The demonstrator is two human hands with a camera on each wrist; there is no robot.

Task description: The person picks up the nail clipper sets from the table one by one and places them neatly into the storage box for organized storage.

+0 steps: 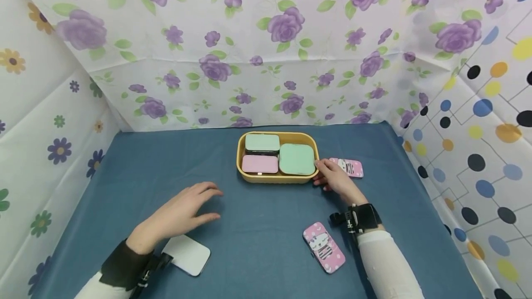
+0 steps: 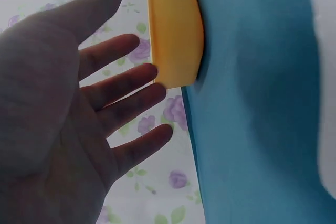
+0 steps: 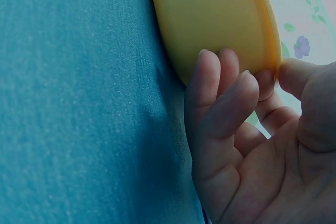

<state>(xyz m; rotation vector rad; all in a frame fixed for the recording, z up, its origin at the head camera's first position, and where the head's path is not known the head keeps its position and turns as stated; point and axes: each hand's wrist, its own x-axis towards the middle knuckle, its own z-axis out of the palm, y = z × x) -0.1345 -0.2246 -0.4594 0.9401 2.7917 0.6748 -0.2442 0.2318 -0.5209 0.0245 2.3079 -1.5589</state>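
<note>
A yellow basket [image 1: 277,179] with rounded corners stands toward the back of the blue table. Inside lie a pale green tin [image 1: 262,142] at the back left, a pink tin [image 1: 260,164] in front of it and a square mint-green tin [image 1: 297,159] on the right. At the basket's right front corner my right hand [image 1: 335,180] pinches the rim, thumb and curled fingers meeting at the edge in the right wrist view. My left hand [image 1: 179,211] hovers left of the basket with fingers spread and nothing in its grasp.
Behind the right hand lies a pink cartoon tin [image 1: 352,168], partly covered. Another pink cartoon tin [image 1: 324,247] rests near the right forearm. A white flat case [image 1: 188,254] lies beneath the left wrist. Patterned cloth walls [image 1: 287,77] enclose the blue tabletop [image 1: 257,234].
</note>
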